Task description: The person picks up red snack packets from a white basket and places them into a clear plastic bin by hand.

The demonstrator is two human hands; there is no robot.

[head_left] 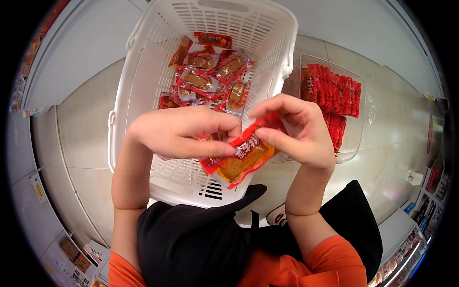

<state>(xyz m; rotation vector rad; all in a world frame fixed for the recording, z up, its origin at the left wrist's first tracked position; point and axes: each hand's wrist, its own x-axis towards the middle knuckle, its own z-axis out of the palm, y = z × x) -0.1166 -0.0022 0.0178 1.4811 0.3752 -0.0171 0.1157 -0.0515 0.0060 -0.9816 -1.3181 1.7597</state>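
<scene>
Between my two hands is a red snack packet [246, 158] with a clear window showing brown food inside. My left hand [191, 131] pinches its left edge between thumb and fingers. On the opposite side, my right hand [301, 126] grips the packet's upper right with the thumb on its front. The packet hangs tilted above the near right part of a white plastic basket [129, 91]. Inside that basket lie several loose packets [198, 79] of the same kind, jumbled together. My left forearm and hand hide part of the basket's near half.
Right of the basket, a clear plastic bin [356, 136] holds red packets [334, 91] standing in tight rows. The tiled floor [86, 138] runs underneath. Shelves with goods [406, 248] line the lower right. A shoe [277, 216] shows below my hands.
</scene>
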